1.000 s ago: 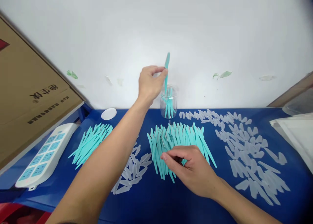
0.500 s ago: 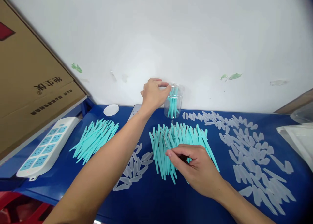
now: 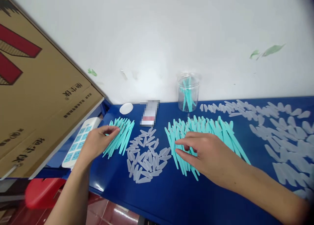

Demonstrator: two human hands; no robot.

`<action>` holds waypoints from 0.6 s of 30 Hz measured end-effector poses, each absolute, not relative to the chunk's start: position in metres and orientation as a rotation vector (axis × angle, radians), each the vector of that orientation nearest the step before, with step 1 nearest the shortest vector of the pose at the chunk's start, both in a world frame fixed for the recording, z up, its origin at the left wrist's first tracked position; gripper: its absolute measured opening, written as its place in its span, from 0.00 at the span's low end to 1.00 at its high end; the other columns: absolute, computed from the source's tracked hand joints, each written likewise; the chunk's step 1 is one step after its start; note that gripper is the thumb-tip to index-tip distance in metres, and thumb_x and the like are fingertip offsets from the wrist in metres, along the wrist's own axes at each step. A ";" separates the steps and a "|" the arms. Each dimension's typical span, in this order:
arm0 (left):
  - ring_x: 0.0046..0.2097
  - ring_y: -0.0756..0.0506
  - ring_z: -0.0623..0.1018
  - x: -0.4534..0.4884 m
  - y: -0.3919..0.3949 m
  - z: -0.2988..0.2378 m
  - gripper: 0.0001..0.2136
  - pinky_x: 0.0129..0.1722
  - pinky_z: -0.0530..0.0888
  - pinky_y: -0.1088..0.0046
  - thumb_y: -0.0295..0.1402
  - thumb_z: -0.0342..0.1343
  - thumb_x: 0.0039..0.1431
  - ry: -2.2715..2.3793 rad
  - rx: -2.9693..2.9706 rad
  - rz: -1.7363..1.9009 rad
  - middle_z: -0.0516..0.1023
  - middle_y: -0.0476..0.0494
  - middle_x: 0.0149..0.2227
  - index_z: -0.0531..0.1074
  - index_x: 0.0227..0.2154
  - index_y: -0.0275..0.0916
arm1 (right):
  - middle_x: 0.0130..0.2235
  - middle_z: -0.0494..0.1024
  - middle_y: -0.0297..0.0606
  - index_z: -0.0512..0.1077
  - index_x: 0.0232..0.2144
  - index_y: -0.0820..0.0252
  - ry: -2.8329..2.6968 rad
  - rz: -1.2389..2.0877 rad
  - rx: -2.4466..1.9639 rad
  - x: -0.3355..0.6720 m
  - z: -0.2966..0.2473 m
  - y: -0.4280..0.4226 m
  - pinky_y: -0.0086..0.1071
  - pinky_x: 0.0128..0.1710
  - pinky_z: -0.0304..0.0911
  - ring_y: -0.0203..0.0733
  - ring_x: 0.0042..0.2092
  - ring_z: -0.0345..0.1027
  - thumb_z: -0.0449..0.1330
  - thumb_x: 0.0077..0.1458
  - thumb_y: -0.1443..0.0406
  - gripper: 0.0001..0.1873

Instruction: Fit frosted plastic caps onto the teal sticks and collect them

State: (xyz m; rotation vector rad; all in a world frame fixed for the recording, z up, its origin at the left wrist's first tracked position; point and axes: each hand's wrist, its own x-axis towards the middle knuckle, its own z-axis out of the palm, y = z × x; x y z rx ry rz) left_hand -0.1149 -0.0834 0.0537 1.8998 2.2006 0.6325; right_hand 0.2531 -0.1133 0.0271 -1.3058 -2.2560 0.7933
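Note:
My left hand (image 3: 99, 141) is at the left pile of turquoise eyebrow razors (image 3: 124, 135), thumb and fingertips pinched together at its edge. Whatever lies between those fingertips, I cannot make out. Over the larger middle pile of turquoise razors (image 3: 224, 133) hovers my right hand (image 3: 203, 153), its thumb and forefinger slightly apart with nothing visible between them. A clear round jar (image 3: 181, 95) stands against the wall, with several razors upright and leaning inside. Small frosted blade caps (image 3: 147, 161) lie between the two piles.
More frosted caps (image 3: 287, 149) spread over the right side of the blue table (image 3: 186, 199). A white round lid (image 3: 126, 108) and a blurred phone (image 3: 150, 113) lie at the back. A power strip (image 3: 79, 140) and a large cardboard box (image 3: 49, 61) border the left, above a red stool (image 3: 44, 192).
My left hand has left the jar and come down to the left razor pile. My right thumb and forefinger have parted over the middle pile. The view has shifted left.

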 end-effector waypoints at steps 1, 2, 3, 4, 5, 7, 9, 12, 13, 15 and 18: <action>0.31 0.41 0.81 -0.123 -0.089 0.046 0.23 0.32 0.74 0.68 0.56 0.63 0.53 2.220 1.891 0.582 0.87 0.43 0.31 0.87 0.34 0.40 | 0.39 0.82 0.42 0.85 0.47 0.58 -2.385 0.729 -1.306 0.244 0.031 -0.106 0.38 0.37 0.72 0.46 0.39 0.78 0.61 0.68 0.65 0.13; 0.32 0.41 0.81 -0.128 -0.093 0.039 0.24 0.34 0.74 0.67 0.57 0.62 0.53 2.232 1.885 0.540 0.87 0.43 0.33 0.87 0.34 0.40 | 0.41 0.83 0.45 0.86 0.45 0.60 -2.499 0.670 -1.291 0.235 0.034 -0.099 0.41 0.40 0.72 0.50 0.43 0.78 0.61 0.68 0.66 0.12; 0.34 0.40 0.82 -0.129 -0.096 0.034 0.24 0.36 0.74 0.67 0.58 0.61 0.54 2.241 1.882 0.504 0.88 0.43 0.36 0.87 0.35 0.41 | 0.42 0.82 0.48 0.86 0.43 0.62 -2.590 0.632 -1.271 0.226 0.037 -0.091 0.43 0.42 0.72 0.53 0.46 0.78 0.62 0.67 0.67 0.11; 0.36 0.40 0.82 -0.129 -0.098 0.029 0.24 0.38 0.74 0.67 0.58 0.60 0.55 2.249 1.879 0.472 0.88 0.43 0.38 0.87 0.35 0.42 | 0.42 0.82 0.49 0.86 0.40 0.63 -2.655 0.617 -1.247 0.217 0.038 -0.083 0.44 0.42 0.72 0.54 0.47 0.77 0.63 0.66 0.67 0.10; 0.37 0.40 0.83 -0.128 -0.099 0.025 0.24 0.38 0.74 0.67 0.58 0.59 0.55 2.259 1.875 0.440 0.88 0.44 0.40 0.87 0.36 0.43 | 0.41 0.82 0.50 0.85 0.37 0.63 -2.693 0.616 -1.222 0.209 0.038 -0.076 0.43 0.41 0.71 0.54 0.46 0.77 0.64 0.65 0.69 0.09; 0.37 0.40 0.82 -0.123 -0.097 0.020 0.23 0.37 0.72 0.67 0.58 0.59 0.57 2.296 1.859 0.373 0.88 0.45 0.40 0.87 0.36 0.45 | 0.38 0.80 0.48 0.85 0.34 0.62 -2.724 0.645 -1.176 0.198 0.035 -0.063 0.40 0.38 0.69 0.50 0.42 0.75 0.66 0.61 0.71 0.06; 0.36 0.38 0.82 -0.120 -0.094 0.015 0.23 0.35 0.70 0.66 0.58 0.59 0.57 2.345 1.835 0.309 0.88 0.44 0.39 0.87 0.38 0.45 | 0.36 0.79 0.44 0.84 0.34 0.59 -2.745 0.676 -1.136 0.193 0.030 -0.053 0.37 0.36 0.67 0.46 0.39 0.74 0.68 0.58 0.73 0.06; 0.37 0.37 0.82 -0.118 -0.087 0.008 0.22 0.35 0.68 0.66 0.56 0.59 0.58 2.404 1.801 0.253 0.87 0.44 0.39 0.86 0.40 0.44 | 0.34 0.77 0.42 0.84 0.35 0.57 -2.767 0.722 -1.091 0.192 0.022 -0.045 0.36 0.35 0.64 0.43 0.38 0.72 0.68 0.57 0.73 0.07; 0.38 0.37 0.82 -0.119 -0.086 0.006 0.22 0.36 0.68 0.66 0.56 0.59 0.58 2.415 1.790 0.245 0.87 0.44 0.39 0.86 0.40 0.44 | 0.35 0.77 0.42 0.84 0.35 0.58 -2.777 0.733 -1.080 0.192 0.020 -0.044 0.36 0.35 0.63 0.43 0.37 0.72 0.68 0.57 0.74 0.08; 0.39 0.37 0.82 -0.120 -0.083 0.004 0.21 0.36 0.68 0.66 0.55 0.59 0.59 2.427 1.769 0.239 0.87 0.44 0.38 0.86 0.38 0.44 | 0.37 0.78 0.43 0.85 0.37 0.58 -2.803 0.747 -1.057 0.191 0.018 -0.042 0.36 0.34 0.62 0.43 0.38 0.71 0.68 0.57 0.74 0.08; 0.38 0.38 0.82 -0.122 -0.081 0.004 0.19 0.35 0.68 0.68 0.54 0.60 0.57 2.411 1.734 0.252 0.87 0.45 0.36 0.85 0.36 0.44 | 0.42 0.79 0.45 0.85 0.41 0.59 -2.852 0.749 -1.008 0.188 0.017 -0.041 0.36 0.34 0.60 0.44 0.40 0.71 0.66 0.59 0.74 0.11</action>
